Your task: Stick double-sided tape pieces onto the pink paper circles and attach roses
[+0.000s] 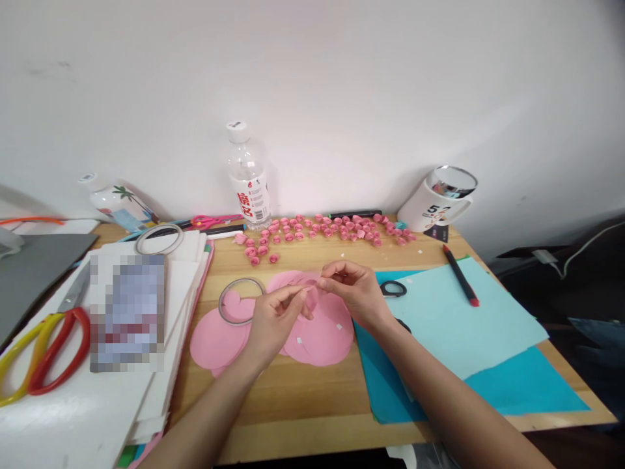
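Observation:
Over the pink paper circles [325, 332], my left hand [276, 322] and my right hand [356, 293] meet with their fingertips pinched. A curled pink paper strip [311, 298] is between them; its far end is partly hidden by the fingers. More pink paper circles [215, 342] lie left of my left wrist, with a roll of tape [222, 306] on top. Small white bits rest on the circles under my hands. Beyond the hands, several rolled pink paper roses [295, 228] are spread along the back of the table.
At right, light blue paper [469, 319] covers blue sheets [527, 384], with black-handled scissors [393, 288] partly beneath and a red-tipped marker [461, 277] on top. A mug [434, 202] and a bottle [249, 179] stand behind. Red-yellow scissors [61, 348] lie on white sheets [97, 417].

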`<action>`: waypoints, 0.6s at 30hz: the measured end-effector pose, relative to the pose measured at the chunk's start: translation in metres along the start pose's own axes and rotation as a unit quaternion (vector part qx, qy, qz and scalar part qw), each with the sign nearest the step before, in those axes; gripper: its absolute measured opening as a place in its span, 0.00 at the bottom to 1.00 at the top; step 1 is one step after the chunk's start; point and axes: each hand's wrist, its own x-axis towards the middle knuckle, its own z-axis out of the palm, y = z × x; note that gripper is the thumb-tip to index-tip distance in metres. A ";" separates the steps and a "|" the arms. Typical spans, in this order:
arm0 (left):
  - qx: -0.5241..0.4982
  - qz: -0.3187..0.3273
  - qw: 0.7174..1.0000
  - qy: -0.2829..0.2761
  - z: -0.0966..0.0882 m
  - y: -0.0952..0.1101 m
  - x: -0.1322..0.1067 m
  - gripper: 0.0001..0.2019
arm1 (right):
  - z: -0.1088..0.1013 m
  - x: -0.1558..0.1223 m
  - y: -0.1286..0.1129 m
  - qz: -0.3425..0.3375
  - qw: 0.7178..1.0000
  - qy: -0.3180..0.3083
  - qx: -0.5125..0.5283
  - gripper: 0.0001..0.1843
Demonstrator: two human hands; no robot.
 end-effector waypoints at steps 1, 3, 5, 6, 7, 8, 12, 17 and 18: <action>0.000 0.001 1.000 -0.002 0.000 0.000 0.000 0.09 | 0.000 0.000 0.000 -0.004 1.000 0.002 -0.001 0.11; 0.000 0.000 1.000 0.001 0.001 0.001 0.000 0.09 | 0.000 0.000 0.002 -0.009 1.000 0.005 -0.007 0.11; -0.001 -0.001 1.000 0.009 0.001 0.003 0.000 0.09 | 0.000 0.001 0.002 -0.009 1.000 0.004 -0.017 0.10; -0.002 -0.002 1.000 0.014 0.001 0.005 -0.001 0.09 | 0.000 0.001 0.003 -0.006 1.000 0.002 -0.021 0.10; -0.003 -0.005 1.000 0.018 0.001 0.006 -0.001 0.09 | 0.000 0.001 0.003 -0.002 1.000 -0.001 -0.022 0.10; -0.005 -0.008 1.000 0.022 0.001 0.007 -0.001 0.09 | 0.000 0.001 0.003 0.003 1.000 -0.006 -0.022 0.10; -0.008 -0.020 0.999 0.028 0.000 0.008 -0.001 0.09 | 0.000 0.001 0.002 0.016 1.000 -0.021 -0.012 0.09; 0.017 0.002 0.999 0.027 0.001 0.007 0.000 0.09 | 0.000 0.000 0.001 0.010 1.000 -0.006 -0.010 0.08; 0.020 0.005 0.999 0.027 0.001 0.008 -0.001 0.10 | 0.000 0.000 0.001 0.009 1.000 -0.003 -0.011 0.08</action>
